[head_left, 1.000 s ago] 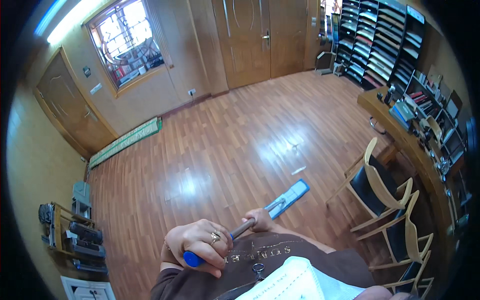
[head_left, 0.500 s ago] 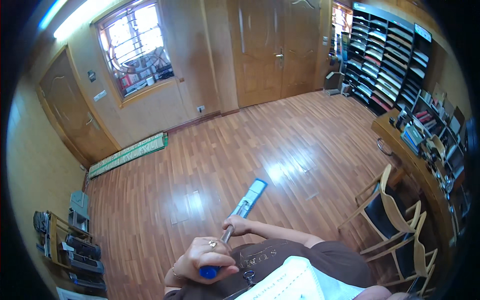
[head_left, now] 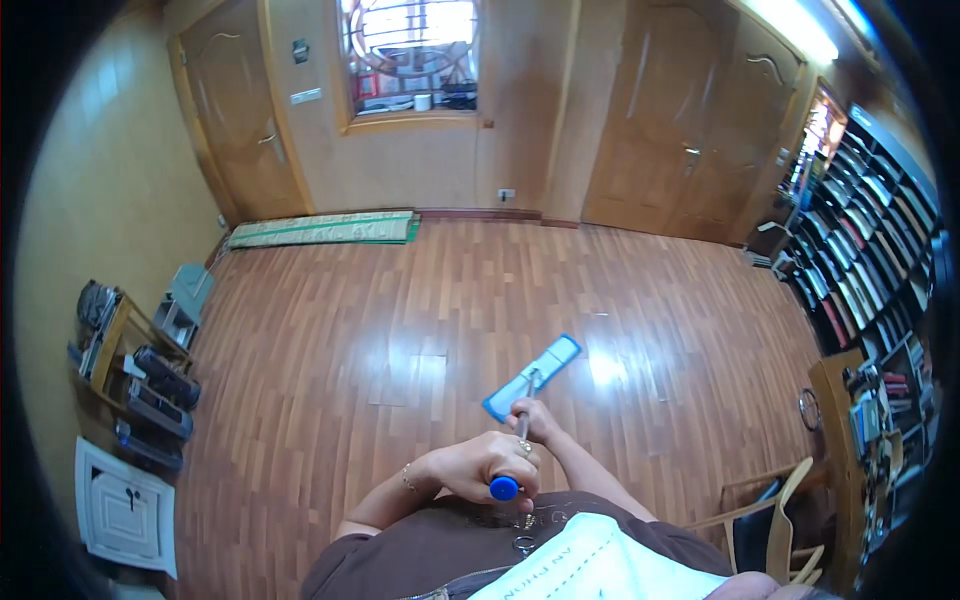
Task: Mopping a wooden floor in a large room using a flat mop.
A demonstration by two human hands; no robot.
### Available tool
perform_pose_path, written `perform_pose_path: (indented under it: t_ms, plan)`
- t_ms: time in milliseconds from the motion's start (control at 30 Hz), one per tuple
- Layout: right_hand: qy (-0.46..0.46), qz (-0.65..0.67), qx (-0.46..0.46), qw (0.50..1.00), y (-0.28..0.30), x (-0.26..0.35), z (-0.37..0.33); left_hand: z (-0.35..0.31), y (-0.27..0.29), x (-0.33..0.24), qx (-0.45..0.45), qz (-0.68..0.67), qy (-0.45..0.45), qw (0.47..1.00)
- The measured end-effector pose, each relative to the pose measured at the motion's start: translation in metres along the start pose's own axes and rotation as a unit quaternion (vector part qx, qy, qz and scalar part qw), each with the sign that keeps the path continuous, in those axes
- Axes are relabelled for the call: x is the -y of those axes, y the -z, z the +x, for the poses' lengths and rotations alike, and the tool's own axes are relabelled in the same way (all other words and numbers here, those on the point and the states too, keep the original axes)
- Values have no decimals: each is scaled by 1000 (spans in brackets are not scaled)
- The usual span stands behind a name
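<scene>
A flat mop [head_left: 556, 361] with a light blue rectangular pad lies out on the wood floor ahead of me. Its pole rises from the pad toward my body and ends in a blue cap. My left hand [head_left: 488, 461], wearing a ring and a bracelet, is wrapped round the pole just below that cap. Farther down the pole, closer to the pad, my right hand [head_left: 537, 420] is closed round it too. The pad sits slantwise, its far end to the right, and part of the pole is hidden behind my hands.
A rolled mat [head_left: 325, 229] lies along the far wall. Racks and grey devices [head_left: 155, 405] stand at left near a small white cabinet [head_left: 125, 505]. On the right are a wooden chair [head_left: 770, 525], a cluttered desk [head_left: 835, 400] and a black paper rack [head_left: 865, 235].
The view has turned to the right. The mop pad has swung to a flatter slant and shows more broadly, and both hands have shifted to the right in the picture, still gripping the pole.
</scene>
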State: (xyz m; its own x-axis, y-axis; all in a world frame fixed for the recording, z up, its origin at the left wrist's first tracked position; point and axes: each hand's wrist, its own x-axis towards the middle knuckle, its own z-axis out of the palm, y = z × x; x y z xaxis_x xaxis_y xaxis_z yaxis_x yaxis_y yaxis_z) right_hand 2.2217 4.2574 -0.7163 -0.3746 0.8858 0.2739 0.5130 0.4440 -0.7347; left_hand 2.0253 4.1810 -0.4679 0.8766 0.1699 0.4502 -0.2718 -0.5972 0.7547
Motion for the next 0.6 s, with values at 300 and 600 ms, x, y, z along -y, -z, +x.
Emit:
perform_pose_path:
  t_ms: [300, 600]
  plan:
    - [36, -64, -85, 994, 29, 2, 31, 25, 83, 9, 29, -39, -35, 998]
    - [96, -78, -63, 990, 120, -93, 127, 137, 140, 97, -5, 1, -6, 1000]
